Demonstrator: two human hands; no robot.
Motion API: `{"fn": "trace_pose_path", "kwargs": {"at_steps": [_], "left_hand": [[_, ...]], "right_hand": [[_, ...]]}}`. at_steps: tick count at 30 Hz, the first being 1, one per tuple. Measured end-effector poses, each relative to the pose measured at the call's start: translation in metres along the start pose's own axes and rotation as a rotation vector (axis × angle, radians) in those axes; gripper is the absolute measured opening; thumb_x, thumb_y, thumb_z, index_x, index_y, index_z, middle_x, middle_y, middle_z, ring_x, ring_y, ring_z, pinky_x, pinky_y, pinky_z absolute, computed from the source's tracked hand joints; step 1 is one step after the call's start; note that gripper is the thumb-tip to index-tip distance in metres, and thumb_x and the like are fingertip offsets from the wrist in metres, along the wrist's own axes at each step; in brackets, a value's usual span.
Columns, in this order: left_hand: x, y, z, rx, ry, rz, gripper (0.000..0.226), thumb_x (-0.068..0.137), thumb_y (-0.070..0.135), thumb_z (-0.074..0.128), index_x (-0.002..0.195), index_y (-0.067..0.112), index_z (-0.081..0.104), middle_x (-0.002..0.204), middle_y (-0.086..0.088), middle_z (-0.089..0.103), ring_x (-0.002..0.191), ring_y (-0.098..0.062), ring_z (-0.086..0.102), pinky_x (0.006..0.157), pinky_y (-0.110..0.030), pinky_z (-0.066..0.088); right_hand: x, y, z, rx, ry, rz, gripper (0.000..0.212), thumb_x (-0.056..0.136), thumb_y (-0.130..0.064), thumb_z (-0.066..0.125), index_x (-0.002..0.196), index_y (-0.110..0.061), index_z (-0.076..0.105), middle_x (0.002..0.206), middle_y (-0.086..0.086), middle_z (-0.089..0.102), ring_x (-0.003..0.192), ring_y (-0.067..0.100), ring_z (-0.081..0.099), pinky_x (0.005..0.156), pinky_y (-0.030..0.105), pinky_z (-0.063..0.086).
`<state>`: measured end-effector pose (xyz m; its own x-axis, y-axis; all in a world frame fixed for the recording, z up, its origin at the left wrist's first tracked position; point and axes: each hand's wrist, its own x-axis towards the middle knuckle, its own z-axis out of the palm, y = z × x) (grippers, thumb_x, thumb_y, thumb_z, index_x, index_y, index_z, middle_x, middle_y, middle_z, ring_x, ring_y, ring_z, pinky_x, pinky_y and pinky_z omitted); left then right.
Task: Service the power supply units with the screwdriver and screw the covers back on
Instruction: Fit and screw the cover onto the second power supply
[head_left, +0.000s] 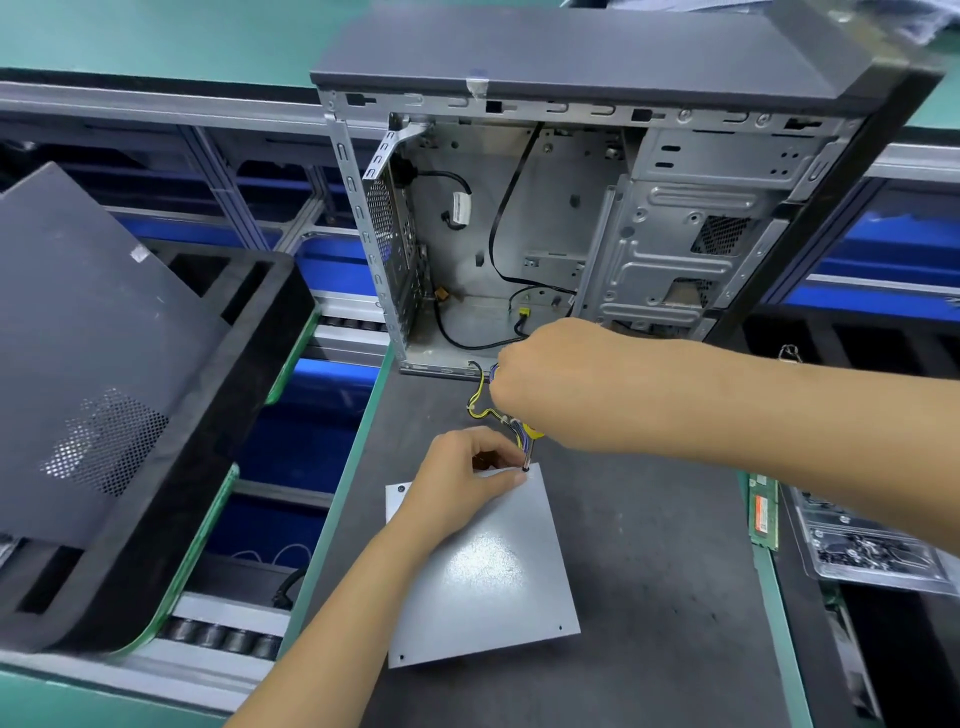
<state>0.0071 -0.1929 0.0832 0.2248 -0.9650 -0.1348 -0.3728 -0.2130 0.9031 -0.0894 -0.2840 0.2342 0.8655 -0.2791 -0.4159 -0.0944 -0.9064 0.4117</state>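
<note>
Power supply unit (483, 566), a flat grey sheet-metal box, lies on the dark table (649, 571) just in front of the open silver computer case (519, 234), and we take it as our landmark. Far to its left a dark grey perforated side panel (88, 364) leans in a black foam tray (249, 322). On the unit's far edge our left hand (462, 478) rests, its fingers (506, 480) pinched together at the far right corner, seemingly steadying a screw; the screw itself is too small to make out. Just beyond that corner our right hand (550, 384) is wrapped around a yellow-handled screwdriver (530, 441), whose tip meets the corner. The handle is mostly hidden under the hand and the bundle of coloured wires (483, 405).

We judge the unit stiff, fairly heavy and smooth-skinned, so it may slide under driving pressure; it is best held by its edges, not by the wires. To its right, a green memory stick (762, 512) and a clear plastic tray (872, 551) lie partly cut off.
</note>
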Motion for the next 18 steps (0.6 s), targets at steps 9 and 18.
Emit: {"fn": "trace_pose_path", "kwargs": {"at_steps": [9,18], "left_hand": [[0.006,0.002,-0.002,0.010,-0.049,-0.003,0.014,0.079,0.004,0.078,0.078,0.017,0.071,0.073,0.004,0.066,0.065,-0.006,0.056,0.070,-0.017,0.047],[0.006,0.000,-0.003,-0.010,-0.066,0.009,0.015,0.080,0.006,0.078,0.082,0.019,0.072,0.076,0.009,0.067,0.068,-0.003,0.058,0.071,-0.013,0.045]], "right_hand": [[-0.009,0.010,0.014,0.073,-0.006,-0.018,0.018,0.091,-0.028,0.056,0.102,-0.016,0.048,0.079,0.002,0.027,0.055,0.019,0.035,0.042,0.028,0.019],[-0.008,0.008,0.014,-0.093,0.041,0.018,0.009,0.092,-0.021,0.053,0.084,-0.017,0.050,0.085,0.005,0.051,0.054,0.021,0.039,0.043,0.026,0.015]]}}
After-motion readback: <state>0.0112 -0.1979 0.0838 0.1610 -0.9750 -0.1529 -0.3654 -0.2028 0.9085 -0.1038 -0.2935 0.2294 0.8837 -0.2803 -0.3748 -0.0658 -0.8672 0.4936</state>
